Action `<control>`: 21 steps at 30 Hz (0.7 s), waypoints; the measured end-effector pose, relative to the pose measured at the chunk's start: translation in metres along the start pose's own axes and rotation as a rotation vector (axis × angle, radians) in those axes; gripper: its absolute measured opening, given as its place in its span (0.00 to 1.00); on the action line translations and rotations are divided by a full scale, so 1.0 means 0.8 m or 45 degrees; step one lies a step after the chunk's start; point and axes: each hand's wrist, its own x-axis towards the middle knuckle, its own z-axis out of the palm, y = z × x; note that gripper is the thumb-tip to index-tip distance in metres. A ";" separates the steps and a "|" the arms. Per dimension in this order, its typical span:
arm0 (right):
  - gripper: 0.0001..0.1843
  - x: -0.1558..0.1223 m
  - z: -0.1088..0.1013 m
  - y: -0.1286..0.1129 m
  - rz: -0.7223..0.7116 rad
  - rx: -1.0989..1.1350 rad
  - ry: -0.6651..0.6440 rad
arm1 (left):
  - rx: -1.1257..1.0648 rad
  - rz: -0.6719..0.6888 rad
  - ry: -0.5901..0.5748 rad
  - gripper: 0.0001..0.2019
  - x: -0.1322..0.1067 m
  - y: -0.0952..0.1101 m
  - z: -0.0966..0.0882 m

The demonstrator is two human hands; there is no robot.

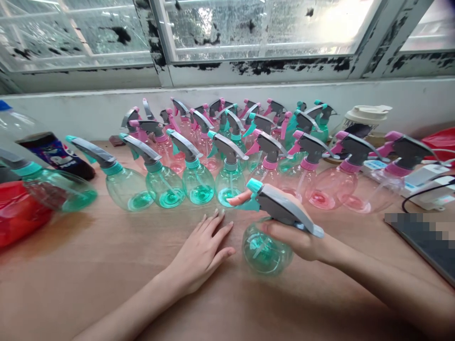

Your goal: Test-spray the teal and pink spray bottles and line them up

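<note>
Green trigger-spray bottle (267, 255): grasped in right hand (304, 240), nozzle (254, 185) toward 10 o'clock. I see it just beside, at 3 o'clock from left hand (199, 253), palm-down, holding nothing.

— How does the left hand (202, 251) lie?
— Palm down; its fingers (223, 233) point forward, slightly spread, left thumb (224, 255) held apart; the left forearm (142, 300) slants in from lower left.
— And the right hand (302, 244)?
— Curled in a grip; index finger (239, 197) stretched leftward, right thumb (275, 230) likewise; the right forearm (384, 286) enters from lower right.
</note>
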 end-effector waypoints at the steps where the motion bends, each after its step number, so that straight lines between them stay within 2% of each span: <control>1: 0.25 0.000 0.000 0.000 0.005 0.000 0.000 | 0.001 -0.001 -0.005 0.32 0.000 0.000 0.000; 8: 0.18 -0.001 0.001 -0.007 0.023 -0.026 -0.021 | 0.006 -0.003 -0.014 0.32 -0.001 0.001 0.000; 17: 0.09 0.002 0.003 -0.012 0.006 -0.071 0.038 | -0.016 0.013 -0.004 0.30 0.000 0.000 -0.001; 21: 0.08 0.002 0.005 -0.014 -0.032 -0.084 0.086 | -0.018 -0.004 0.010 0.29 -0.001 0.000 -0.001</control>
